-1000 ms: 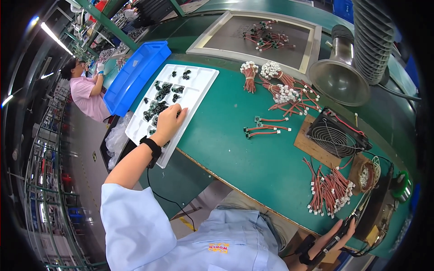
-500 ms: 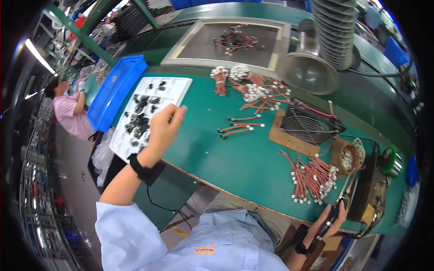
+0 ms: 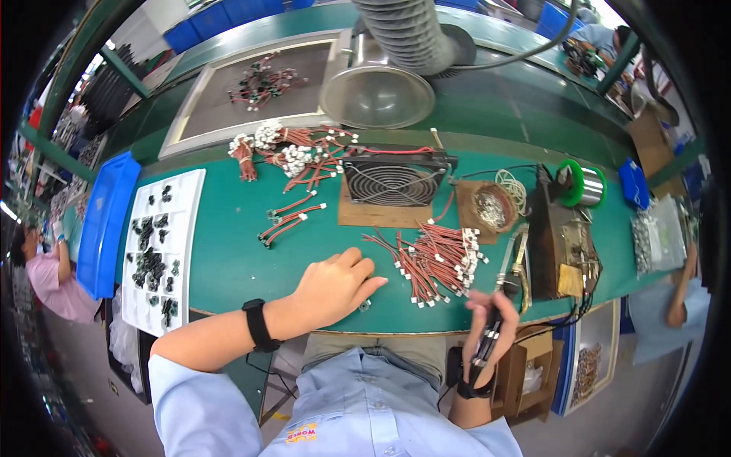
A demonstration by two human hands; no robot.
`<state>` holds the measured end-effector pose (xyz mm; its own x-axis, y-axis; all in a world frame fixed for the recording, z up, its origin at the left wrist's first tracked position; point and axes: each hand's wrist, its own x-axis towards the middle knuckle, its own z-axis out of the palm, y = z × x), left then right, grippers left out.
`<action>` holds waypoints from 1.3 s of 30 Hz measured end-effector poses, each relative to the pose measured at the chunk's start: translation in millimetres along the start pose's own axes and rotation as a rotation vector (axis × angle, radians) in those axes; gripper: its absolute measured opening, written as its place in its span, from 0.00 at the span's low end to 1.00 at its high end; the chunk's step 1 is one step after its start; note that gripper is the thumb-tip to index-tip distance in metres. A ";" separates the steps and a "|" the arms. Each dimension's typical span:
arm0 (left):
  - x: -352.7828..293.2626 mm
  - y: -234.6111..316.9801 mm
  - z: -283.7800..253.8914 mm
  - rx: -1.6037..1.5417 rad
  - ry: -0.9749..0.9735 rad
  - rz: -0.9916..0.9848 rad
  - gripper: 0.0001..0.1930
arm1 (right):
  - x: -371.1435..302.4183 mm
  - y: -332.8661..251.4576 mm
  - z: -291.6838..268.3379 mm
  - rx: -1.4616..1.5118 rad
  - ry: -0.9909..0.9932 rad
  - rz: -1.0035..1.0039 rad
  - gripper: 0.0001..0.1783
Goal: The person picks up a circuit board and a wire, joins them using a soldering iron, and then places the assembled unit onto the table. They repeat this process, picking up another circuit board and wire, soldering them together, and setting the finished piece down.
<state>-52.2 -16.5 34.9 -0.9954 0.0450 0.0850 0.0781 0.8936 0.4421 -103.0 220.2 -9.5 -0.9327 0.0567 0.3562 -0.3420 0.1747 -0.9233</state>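
My left hand [image 3: 335, 286] rests palm down on the green bench [image 3: 228, 259], fingers curled together. A small dark part [image 3: 365, 306] sits at its thumb tip near the front edge, seemingly pinched there. A fanned bundle of red wires with white plugs [image 3: 434, 263] lies just to its right. My right hand [image 3: 487, 327] hovers at the bench's front edge, closed around a slim dark pen-like tool [image 3: 496, 308], below a soldering iron in its stand [image 3: 519, 259].
At the far left are a white tray of black parts [image 3: 156, 251] and a blue bin [image 3: 106, 217]. Behind are loose wire sets [image 3: 293, 156], a black fan [image 3: 392, 183], a metal fume hood [image 3: 377, 95], a solder station [image 3: 563, 244] and a green spool [image 3: 580, 183]. Other people work at both sides.
My left hand has left the white tray and swung right to the bench's front middle. The view turned right with it. My right hand still grips the tool.
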 end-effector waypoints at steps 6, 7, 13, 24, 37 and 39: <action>-9.8 3.7 -7.6 0.014 0.144 0.083 0.09 | 0.6 -28.6 42.3 -0.377 -0.297 -0.322 0.16; -13.0 5.3 -12.7 0.011 0.141 0.087 0.09 | 3.3 -30.8 50.7 -0.417 -0.280 -0.359 0.17; -53.0 6.9 -34.5 -0.137 0.226 -0.163 0.11 | 9.8 -20.3 63.9 -0.556 -0.327 -0.410 0.19; -54.9 27.1 11.3 -0.124 0.311 -0.222 0.14 | -1.5 -21.7 44.7 -0.160 -0.146 -0.241 0.21; -60.8 36.6 18.6 -0.330 0.309 -0.202 0.15 | -25.1 -44.5 35.1 0.185 -0.518 0.072 0.26; -61.5 39.6 12.4 -0.458 0.296 -0.209 0.15 | -20.2 -49.4 32.7 0.239 -0.547 0.130 0.26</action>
<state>11.4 21.7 36.0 -0.9393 -0.2973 0.1715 -0.0361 0.5826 0.8119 -70.9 178.3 24.1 -0.8706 -0.4613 0.1711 -0.1781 -0.0286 -0.9836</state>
